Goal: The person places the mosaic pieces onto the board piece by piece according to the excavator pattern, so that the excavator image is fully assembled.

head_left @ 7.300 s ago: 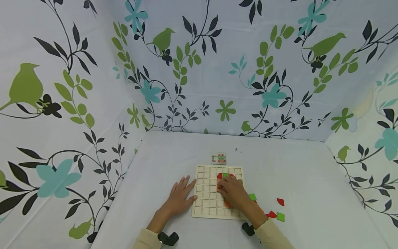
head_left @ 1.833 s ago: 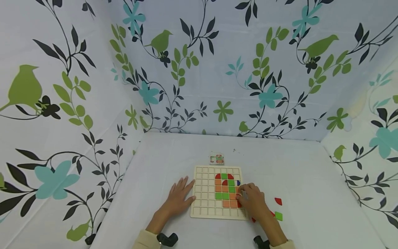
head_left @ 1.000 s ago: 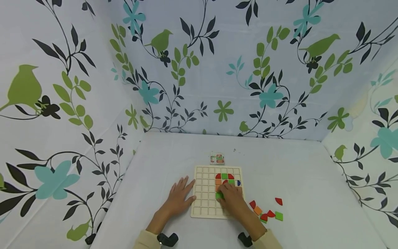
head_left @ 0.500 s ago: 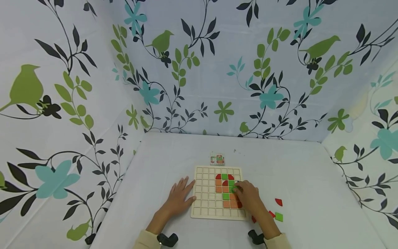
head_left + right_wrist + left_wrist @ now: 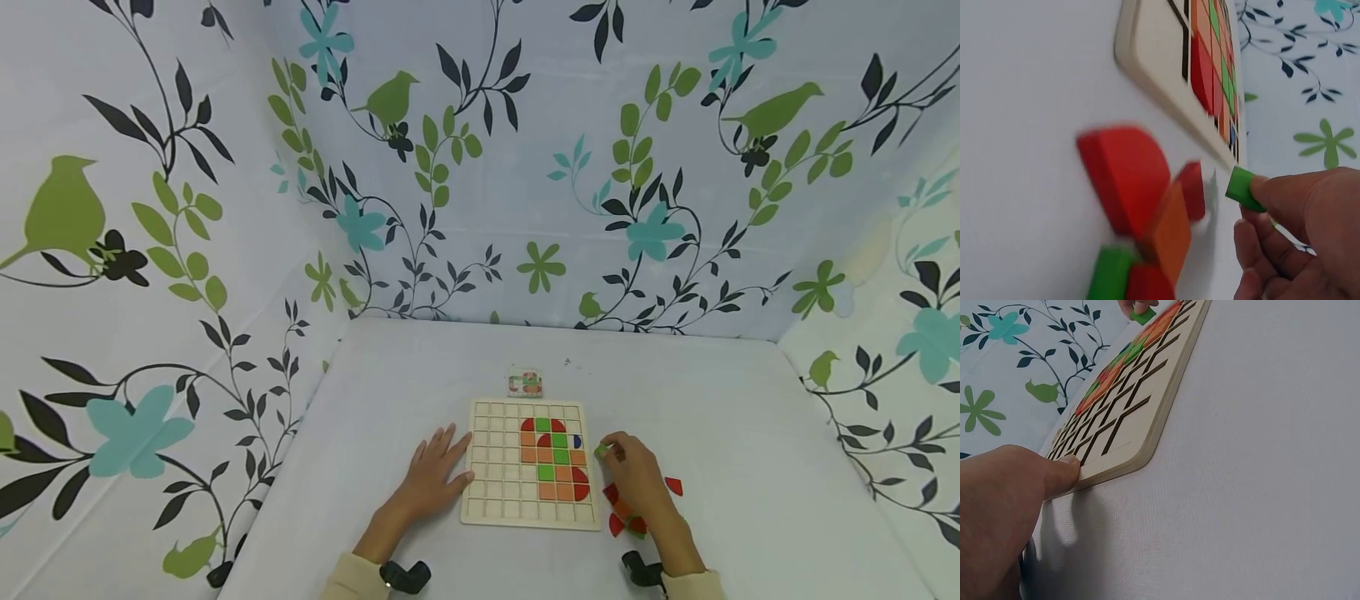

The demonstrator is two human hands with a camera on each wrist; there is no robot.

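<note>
A square wooden grid board (image 5: 495,505) lies on the white table with orange, green and red tiles set in its right half. A small blue piece (image 5: 577,442) sits near its right edge. Fingers spread, my left hand (image 5: 431,477) rests flat at the board's left side; in the left wrist view its thumb (image 5: 1066,470) touches the edge. Just beyond the board's right edge, my right hand (image 5: 636,477) pinches a green square tile (image 5: 1245,187) between thumb and fingers. Below that hand lie loose red tiles (image 5: 1124,178) and an orange tile (image 5: 1169,237), partly hidden in the head view.
A small printed pattern card (image 5: 525,383) lies behind the board. One red tile (image 5: 674,486) shows to the right of the right hand. Patterned cloth (image 5: 465,208) walls the table at the back and sides.
My right hand has lifted a green tile from the left end of a row on the board and carried it right, past the board's edge. The left hand stays in place.
</note>
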